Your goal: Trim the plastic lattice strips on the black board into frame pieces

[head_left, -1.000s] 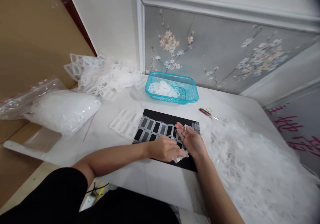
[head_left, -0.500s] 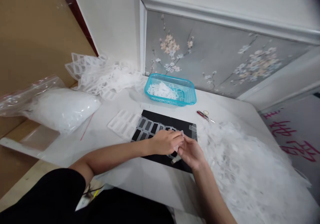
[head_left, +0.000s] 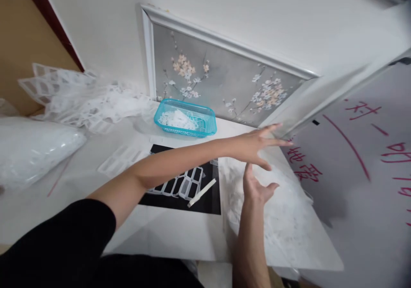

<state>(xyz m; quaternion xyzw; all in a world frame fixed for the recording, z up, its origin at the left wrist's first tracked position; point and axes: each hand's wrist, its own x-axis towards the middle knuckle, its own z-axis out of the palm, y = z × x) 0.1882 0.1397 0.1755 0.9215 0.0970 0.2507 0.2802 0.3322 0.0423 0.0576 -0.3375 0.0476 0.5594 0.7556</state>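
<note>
My left hand (head_left: 252, 145) reaches across to the right with its fingers spread, above a heap of clear, whitish plastic pieces (head_left: 285, 219). Just below it, my right hand (head_left: 257, 188) is over the near left part of the same heap, thumb and a finger apart. Neither hand shows anything held. Behind my left forearm lies a black mat (head_left: 208, 206), partly covered by the arm. A translucent sheet with rectangular windows (head_left: 184, 187) rests on the mat. A pale, slim stick-like tool (head_left: 202, 193) lies slanted beside the sheet.
A blue plastic basket (head_left: 186, 129) with white stringy pieces stands against the wall. More window-cut sheets (head_left: 93, 99) are piled at the back left, near a stuffed clear bag (head_left: 35, 151). A whiteboard with red writing (head_left: 349, 185) stands at right.
My hands were together over the mat, pinching a small pale piece; they have moved right to the plastic heap and opened. That piece no longer shows in them. The view has turned right.
</note>
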